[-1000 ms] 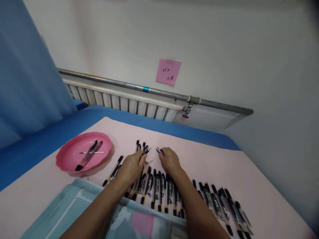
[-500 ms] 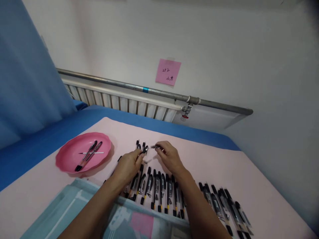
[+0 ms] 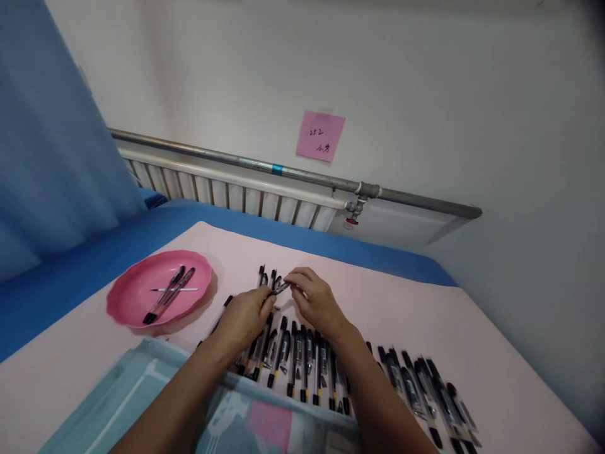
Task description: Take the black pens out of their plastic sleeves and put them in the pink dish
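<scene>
Above the pink sheet, my left hand [image 3: 246, 315] is closed on a dark pen piece [image 3: 282, 288], most of it hidden by the fingers. My right hand [image 3: 316, 299] pinches the other end of it, where a small pen cap seems to meet the piece. The two hands' fingertips are a short way apart. Below them lies a row of pen parts [image 3: 303, 362]: clear barrels with black ends, dark caps and small tips. A few more pens [image 3: 263, 275] lie just behind the left hand.
At the left, a pink bowl [image 3: 123, 284] holds two pens [image 3: 174, 290] and a thin white refill [image 3: 189, 289]. Another group of pen parts [image 3: 425, 391] lies at the right. A teal patterned cloth [image 3: 123, 384] covers the near edge. A radiator [image 3: 227, 192] and pipe [image 3: 420, 203] run behind.
My right hand has moved slightly left, bringing its small piece from apart to against the piece in my left hand. The pens and bowl have stayed put.
</scene>
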{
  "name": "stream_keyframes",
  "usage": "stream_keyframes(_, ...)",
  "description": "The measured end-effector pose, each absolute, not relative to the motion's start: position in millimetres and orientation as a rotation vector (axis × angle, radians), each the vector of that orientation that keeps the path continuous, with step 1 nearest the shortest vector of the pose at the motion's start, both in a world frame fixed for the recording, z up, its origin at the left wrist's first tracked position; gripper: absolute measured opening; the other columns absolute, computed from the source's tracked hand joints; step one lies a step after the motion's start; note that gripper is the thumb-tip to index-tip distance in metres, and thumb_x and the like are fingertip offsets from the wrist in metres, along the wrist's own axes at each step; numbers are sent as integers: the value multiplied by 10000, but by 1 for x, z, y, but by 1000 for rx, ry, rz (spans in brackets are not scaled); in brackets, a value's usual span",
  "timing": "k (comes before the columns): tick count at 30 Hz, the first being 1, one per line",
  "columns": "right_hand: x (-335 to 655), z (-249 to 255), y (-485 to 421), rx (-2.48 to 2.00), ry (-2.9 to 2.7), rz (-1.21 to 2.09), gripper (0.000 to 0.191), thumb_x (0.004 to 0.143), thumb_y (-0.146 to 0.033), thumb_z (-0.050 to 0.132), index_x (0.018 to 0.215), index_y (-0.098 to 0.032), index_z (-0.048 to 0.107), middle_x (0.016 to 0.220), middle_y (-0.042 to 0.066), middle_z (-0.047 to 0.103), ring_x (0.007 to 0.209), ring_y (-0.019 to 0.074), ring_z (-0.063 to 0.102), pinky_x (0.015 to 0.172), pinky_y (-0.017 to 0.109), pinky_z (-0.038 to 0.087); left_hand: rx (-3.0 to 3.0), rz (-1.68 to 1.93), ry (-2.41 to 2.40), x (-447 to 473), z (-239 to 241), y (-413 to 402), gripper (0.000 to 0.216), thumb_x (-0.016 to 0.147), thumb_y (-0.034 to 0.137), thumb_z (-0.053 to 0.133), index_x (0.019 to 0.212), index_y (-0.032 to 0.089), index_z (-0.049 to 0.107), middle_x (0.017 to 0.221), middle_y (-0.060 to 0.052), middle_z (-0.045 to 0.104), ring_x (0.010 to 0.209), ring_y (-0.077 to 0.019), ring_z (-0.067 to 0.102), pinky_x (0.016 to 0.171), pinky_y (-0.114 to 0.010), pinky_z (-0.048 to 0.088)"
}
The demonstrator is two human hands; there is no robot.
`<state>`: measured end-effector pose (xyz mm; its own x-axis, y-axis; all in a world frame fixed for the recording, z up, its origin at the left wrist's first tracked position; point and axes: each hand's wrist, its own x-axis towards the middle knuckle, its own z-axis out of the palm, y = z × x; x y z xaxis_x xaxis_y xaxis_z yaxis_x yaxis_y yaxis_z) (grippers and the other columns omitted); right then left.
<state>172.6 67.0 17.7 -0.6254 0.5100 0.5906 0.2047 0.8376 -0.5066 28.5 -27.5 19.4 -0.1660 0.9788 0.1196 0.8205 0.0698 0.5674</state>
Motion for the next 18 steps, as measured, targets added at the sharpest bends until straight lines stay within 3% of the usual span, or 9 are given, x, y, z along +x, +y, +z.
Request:
stream_keyframes(8, 150, 13, 55, -830, -1450, 1467, 277, 694, -255, 585, 956, -174, 551, 928, 51, 596, 586, 103, 553, 480, 237, 451, 1717, 880, 1953, 28, 16, -27, 284, 814, 195, 404, 1073, 182, 520, 941, -67, 664, 864, -192, 603, 719, -265, 412)
stream_keyframes(18, 148, 10, 55, -875, -1203, 1665, 179, 645, -267, 638, 763, -145, 582, 588, -11, 578, 475, 86, 522, 406, 192, 411, 1589, 1016, 1761, 28, 19, -28, 344, 829, 268, 388, 1126, 199, 547, 814, -13, 673, 732, -153, 598, 670, -235, 428)
